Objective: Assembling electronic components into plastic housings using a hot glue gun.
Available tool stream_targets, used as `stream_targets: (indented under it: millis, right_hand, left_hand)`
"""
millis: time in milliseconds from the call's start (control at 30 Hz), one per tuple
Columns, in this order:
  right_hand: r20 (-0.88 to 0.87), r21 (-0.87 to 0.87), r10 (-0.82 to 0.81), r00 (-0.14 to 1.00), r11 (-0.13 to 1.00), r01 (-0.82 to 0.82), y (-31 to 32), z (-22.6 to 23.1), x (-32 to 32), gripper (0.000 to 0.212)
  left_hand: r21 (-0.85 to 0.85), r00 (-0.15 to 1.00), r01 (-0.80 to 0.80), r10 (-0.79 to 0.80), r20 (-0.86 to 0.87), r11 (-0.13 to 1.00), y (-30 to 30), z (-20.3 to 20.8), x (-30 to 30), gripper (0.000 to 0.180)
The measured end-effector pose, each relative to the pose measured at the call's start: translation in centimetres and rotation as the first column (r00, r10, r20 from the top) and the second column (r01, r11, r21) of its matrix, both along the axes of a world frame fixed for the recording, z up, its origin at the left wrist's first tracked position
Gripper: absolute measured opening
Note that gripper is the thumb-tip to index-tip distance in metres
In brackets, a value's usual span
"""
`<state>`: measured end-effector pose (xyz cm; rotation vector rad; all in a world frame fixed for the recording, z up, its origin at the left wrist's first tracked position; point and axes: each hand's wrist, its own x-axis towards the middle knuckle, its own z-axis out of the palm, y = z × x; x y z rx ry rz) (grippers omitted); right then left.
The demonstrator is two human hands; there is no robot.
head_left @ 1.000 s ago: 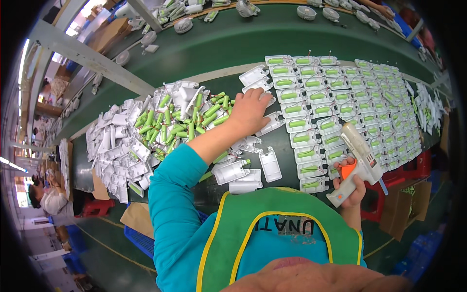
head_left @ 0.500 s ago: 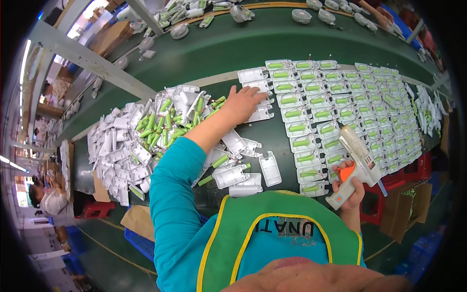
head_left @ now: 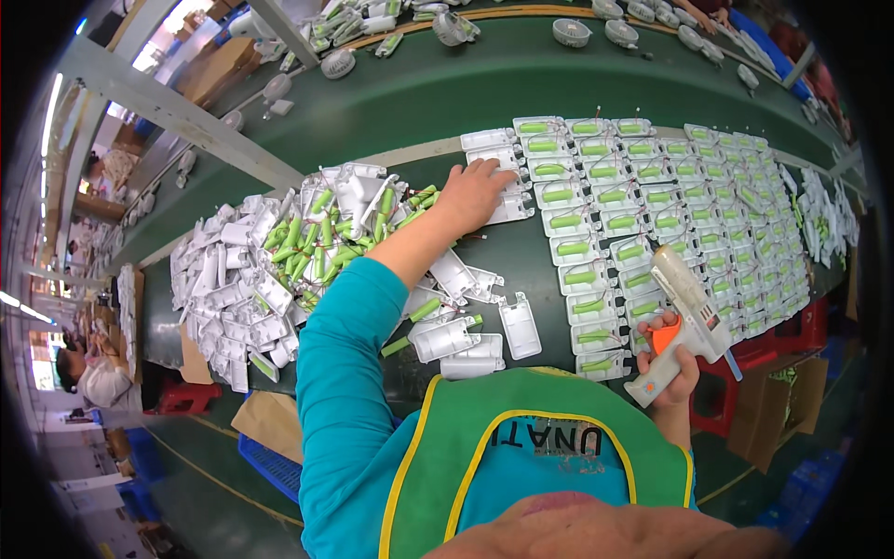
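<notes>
My left hand (head_left: 477, 194) lies over a short column of white plastic casing halves (head_left: 488, 140) without green cells, its fingers bent slightly and touching them. The palm's underside is hidden. To the right, rows of white casings, each with a green battery cell (head_left: 562, 222) and thin wires, cover the table. My right hand (head_left: 678, 368) is closed round the grip of a hot glue gun (head_left: 687, 298) with an orange trigger, its nozzle pointing up and away over the rows. Left of my left forearm are loose green battery cells (head_left: 328, 233) mixed with white casings.
A large heap of white casings (head_left: 228, 289) fills the left of the dark green table (head_left: 535, 307). Beyond runs a green conveyor (head_left: 419, 88) with round fan parts (head_left: 571, 34). A metal post (head_left: 177, 116) rises at left. A red stool (head_left: 717, 396) and cardboard box (head_left: 768, 415) stand at lower right.
My left hand has shifted slightly right and its fingers have drawn closer together over the casings. My right hand and the glue gun stay almost in place. The view has moved slightly.
</notes>
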<state>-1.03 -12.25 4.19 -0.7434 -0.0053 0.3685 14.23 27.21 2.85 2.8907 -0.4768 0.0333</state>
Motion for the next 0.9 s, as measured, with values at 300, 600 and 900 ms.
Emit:
stream_targets:
  millis: [300, 600, 900]
  right_hand:
    - [0.035, 0.050, 0.055, 0.998, 0.997, -0.057, 0.6, 0.9, -0.6, 0.060]
    - [0.057, 0.040, 0.113, 0.992, 0.993, -0.115, 0.3, 1.0, -1.2, 0.064]
    - [0.058, 0.051, 0.151, 0.987, 0.987, -0.154, 1.2, 1.2, -1.4, 0.063]
  left_hand:
    - [0.040, 0.997, -0.059, 0.062, -0.056, 0.997, 1.4, 5.1, -2.4, 0.027]
    - [-0.049, 0.954, 0.264, -0.268, -0.132, 0.963, -2.0, 5.0, -14.9, 0.029]
    - [0.039, 0.992, 0.125, -0.126, 0.015, 0.991, 1.0, 3.7, -14.6, 0.049]
